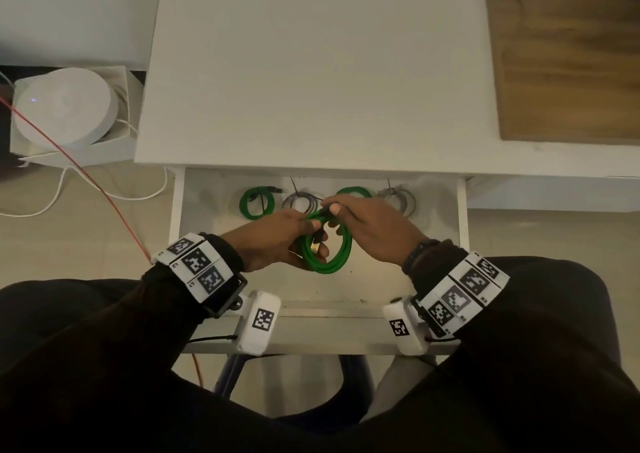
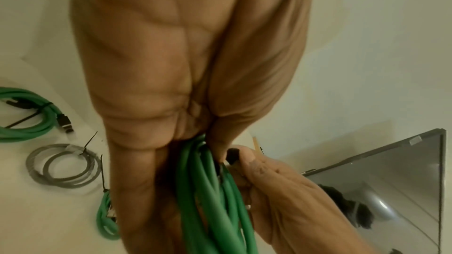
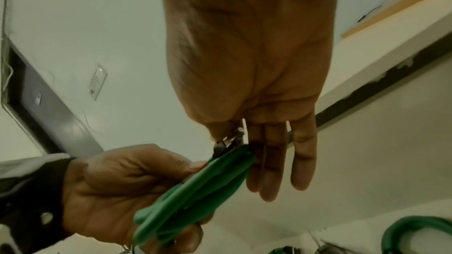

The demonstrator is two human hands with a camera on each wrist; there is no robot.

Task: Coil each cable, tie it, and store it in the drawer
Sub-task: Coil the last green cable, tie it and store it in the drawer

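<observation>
Over the open drawer (image 1: 462,231) both hands hold a coiled green cable (image 1: 341,255). My left hand (image 1: 313,231) grips the coil's left side, fingers curled round the strands, and one black plug with a gold tip hangs inside the loop. My right hand (image 1: 330,210) pinches a black plug at the coil's top between thumb and forefinger. In the left wrist view the green cable (image 2: 208,190) runs under the left hand (image 2: 171,65), with the right hand (image 2: 269,181) beside it. In the right wrist view the right hand (image 3: 244,65) keeps three fingers straight behind the green cable (image 3: 195,186), which the left hand (image 3: 122,181) holds.
Tied coils lie at the drawer's back: a green coil (image 1: 258,201), a grey coil (image 1: 300,203), another green coil (image 1: 353,192) partly behind my right hand, and a second grey coil (image 1: 398,198). Above is the white desk top (image 1: 311,72); a wooden board (image 1: 571,54) lies right, a white round device (image 1: 65,110) left.
</observation>
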